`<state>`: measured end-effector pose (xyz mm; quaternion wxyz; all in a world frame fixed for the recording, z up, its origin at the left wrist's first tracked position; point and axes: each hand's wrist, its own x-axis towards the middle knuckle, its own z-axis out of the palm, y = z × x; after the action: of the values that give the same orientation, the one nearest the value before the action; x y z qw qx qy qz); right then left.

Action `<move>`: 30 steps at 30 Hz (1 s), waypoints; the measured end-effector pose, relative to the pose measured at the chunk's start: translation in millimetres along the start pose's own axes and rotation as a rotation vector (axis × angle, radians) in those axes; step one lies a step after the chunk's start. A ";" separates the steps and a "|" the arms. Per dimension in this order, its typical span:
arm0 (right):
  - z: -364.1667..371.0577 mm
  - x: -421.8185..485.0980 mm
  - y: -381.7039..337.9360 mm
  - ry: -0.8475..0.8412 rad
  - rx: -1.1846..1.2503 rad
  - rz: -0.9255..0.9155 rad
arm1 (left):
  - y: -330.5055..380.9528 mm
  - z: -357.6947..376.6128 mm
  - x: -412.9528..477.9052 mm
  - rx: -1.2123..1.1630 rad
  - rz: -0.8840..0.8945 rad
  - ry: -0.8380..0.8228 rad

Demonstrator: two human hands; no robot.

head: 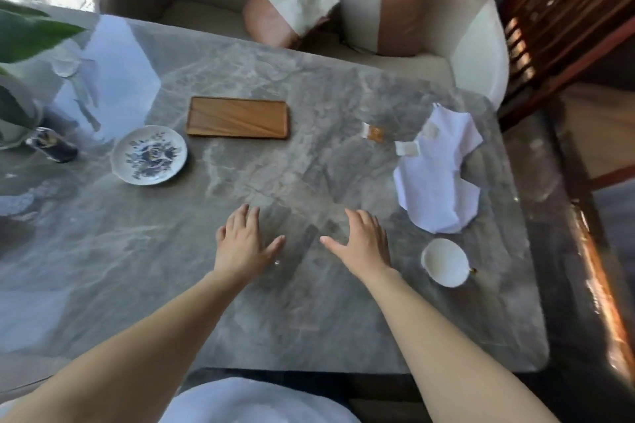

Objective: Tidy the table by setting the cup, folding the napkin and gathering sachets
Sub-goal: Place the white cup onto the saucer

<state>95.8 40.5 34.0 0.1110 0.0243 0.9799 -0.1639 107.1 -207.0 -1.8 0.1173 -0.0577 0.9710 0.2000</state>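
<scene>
My left hand [244, 242] and my right hand [364, 244] lie flat on the grey marble table [275, 319], fingers spread, holding nothing. A white cup [445, 263] lies tipped on its side to the right of my right hand. Beyond it a crumpled white napkin [439, 178] rests near the right edge. One white sachet [432, 131] lies on the napkin, another [407, 149] at its left edge, and an orange-and-white sachet [374, 132] lies further left. A blue-flowered saucer [149, 154] sits at the left, with a wooden tray [237, 117] behind it.
A potted plant [20, 45] and a small dark bottle [55, 146] stand at the far left. A cream sofa with two cushions [385, 3] lies beyond the table. A wooden chair [567, 27] stands at the right.
</scene>
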 end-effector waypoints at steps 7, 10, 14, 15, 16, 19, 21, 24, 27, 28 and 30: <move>-36.9 -42.9 120.5 0.010 -0.060 0.165 | 71.6 56.8 -23.0 0.080 0.035 -0.082; -47.9 -53.9 158.3 0.000 -0.119 0.220 | 83.6 75.2 -29.9 0.122 0.002 -0.117; -54.2 -59.2 191.9 -0.028 -0.146 0.277 | 83.9 85.2 -30.5 0.162 -0.023 -0.110; -54.2 -59.1 197.1 -0.040 -0.137 0.279 | 82.9 86.4 -30.4 0.168 -0.024 -0.101; -53.7 -58.7 201.5 -0.046 -0.121 0.280 | 82.0 87.6 -30.6 0.174 -0.023 -0.092; -52.0 -57.2 209.4 -0.047 -0.069 0.281 | 78.7 91.3 -31.1 0.176 -0.018 -0.073; -51.4 -57.5 212.6 -0.028 -0.028 0.271 | 76.9 93.5 -31.0 0.165 -0.015 -0.060; -51.5 -59.1 213.8 -0.004 0.052 0.267 | 73.6 95.7 -30.6 0.156 -0.001 -0.043; -50.0 -59.9 212.3 0.005 0.129 0.272 | 71.2 97.8 -31.2 0.150 0.008 -0.033; -49.5 -59.9 211.2 0.012 0.147 0.271 | 71.1 98.6 -31.7 0.147 0.011 -0.034; -47.7 -57.6 203.8 0.030 0.158 0.255 | 68.6 97.4 -31.5 0.140 0.021 -0.044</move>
<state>159.1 248.0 26.5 0.1139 0.1597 0.9545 -0.2248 146.5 -103.2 -55.1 0.1401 -0.0349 0.9804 0.1340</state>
